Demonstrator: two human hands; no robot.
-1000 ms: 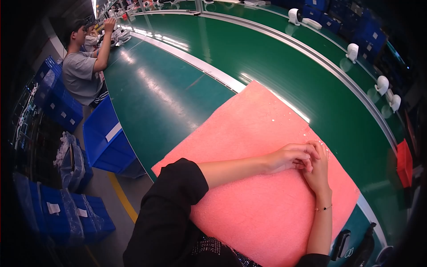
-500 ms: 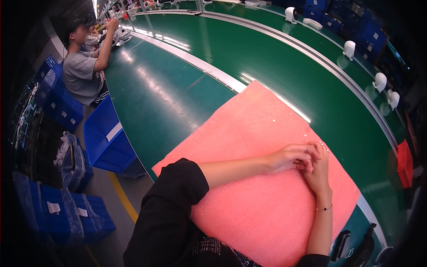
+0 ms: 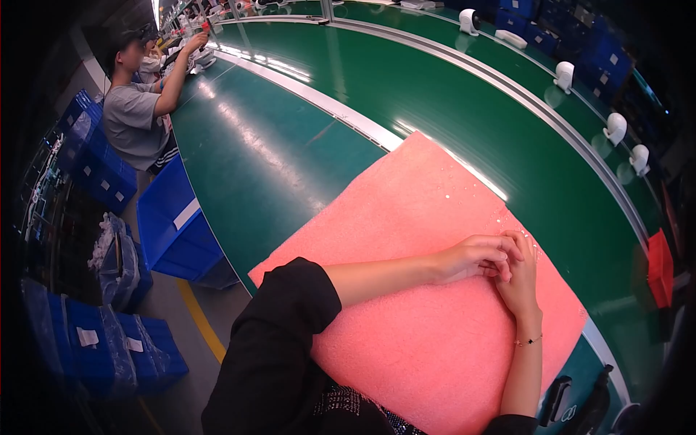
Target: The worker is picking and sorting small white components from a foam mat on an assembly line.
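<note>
My left hand (image 3: 471, 259) lies over the pink fleecy mat (image 3: 406, 319), its fingers loosely curled against my right hand. My right hand (image 3: 517, 279) rests at the mat's right part, its fingers bent toward the left ones and partly hidden by them. Fingers of both hands touch, and no object shows between them. A thin bracelet (image 3: 529, 341) circles the right wrist. Small shiny bits (image 3: 500, 219) lie scattered on the mat just beyond the hands, too small to name.
Beyond the mat runs a green conveyor belt (image 3: 406, 80). Rounded white devices (image 3: 564, 76) stand along its far lane. A red bin (image 3: 660, 268) is at the right, with dark handled tools (image 3: 557, 399) nearer. Blue crates (image 3: 181, 225) and a co-worker (image 3: 138, 119) are at left.
My hands and arms have stayed still. The white devices have shifted slightly left along the far lane. The co-worker's raised hand has moved to the right.
</note>
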